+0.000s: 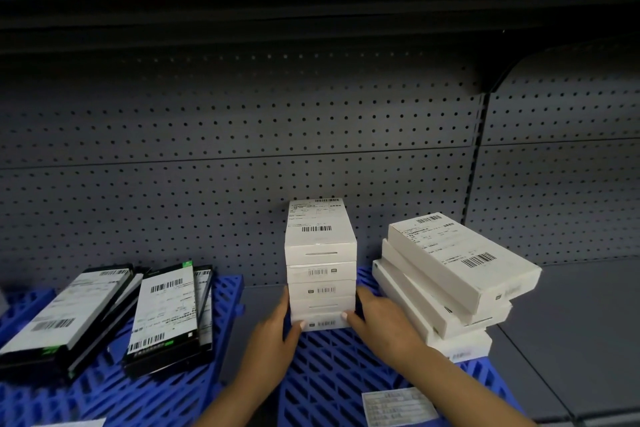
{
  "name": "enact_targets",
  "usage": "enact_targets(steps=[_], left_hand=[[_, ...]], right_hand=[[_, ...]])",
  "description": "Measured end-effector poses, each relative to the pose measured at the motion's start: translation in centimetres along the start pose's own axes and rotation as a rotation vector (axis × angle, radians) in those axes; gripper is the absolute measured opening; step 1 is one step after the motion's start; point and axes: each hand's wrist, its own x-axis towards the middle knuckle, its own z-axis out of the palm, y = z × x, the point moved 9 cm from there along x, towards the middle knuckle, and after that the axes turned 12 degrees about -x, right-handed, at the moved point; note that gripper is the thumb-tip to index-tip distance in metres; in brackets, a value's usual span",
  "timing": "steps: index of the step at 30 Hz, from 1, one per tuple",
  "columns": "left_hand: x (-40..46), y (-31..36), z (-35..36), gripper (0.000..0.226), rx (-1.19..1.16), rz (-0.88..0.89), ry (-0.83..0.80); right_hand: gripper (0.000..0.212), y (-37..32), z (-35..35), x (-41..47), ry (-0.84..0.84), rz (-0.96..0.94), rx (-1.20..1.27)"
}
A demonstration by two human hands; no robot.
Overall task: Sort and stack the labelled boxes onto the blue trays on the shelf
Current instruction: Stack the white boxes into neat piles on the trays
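Observation:
A neat stack of several white labelled boxes [320, 263] stands on the right blue tray [332, 367]. My left hand [277, 333] presses against the stack's lower left side, thumb on the front of the bottom box. My right hand [377, 319] presses the lower right side, thumb on the front. To the right, a skewed pile of white boxes [450, 274] lies on the same tray. Black labelled boxes [162, 315] and another black pile [62, 319] lie on the left blue tray [138, 399].
A white paper label [398, 406] lies on the right tray's front edge. Grey perforated back panel [242, 149] rises behind the shelf. Bare grey shelf surface [571, 322] extends to the right, and a narrow gap separates the two trays.

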Motion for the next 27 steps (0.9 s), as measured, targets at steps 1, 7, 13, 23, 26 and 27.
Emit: enact_targets(steps=[1,7,13,23,26,27], left_hand=[[0.0,0.1,0.0,0.067,-0.001,0.007,0.005],[0.1,0.0,0.1,0.068,-0.006,-0.002,0.033],[-0.2,0.0,0.4,0.064,-0.041,-0.018,0.055],[-0.3,0.2,0.5,0.058,-0.023,-0.073,0.063],[-0.2,0.5,0.4,0.057,0.002,-0.057,0.054],[-0.1,0.5,0.4,0.056,0.023,-0.050,0.058]], right_hand=[[0.036,0.1,0.1,0.1,-0.004,0.007,0.000],[0.035,0.4,0.8,0.4,0.002,0.024,-0.006],[0.034,0.4,1.1,0.4,0.005,0.007,-0.034],[0.034,0.4,1.1,0.2,-0.019,0.037,0.002],[0.033,0.3,0.9,0.1,-0.032,0.047,0.001],[0.033,0.3,0.9,0.1,-0.029,0.053,0.000]])
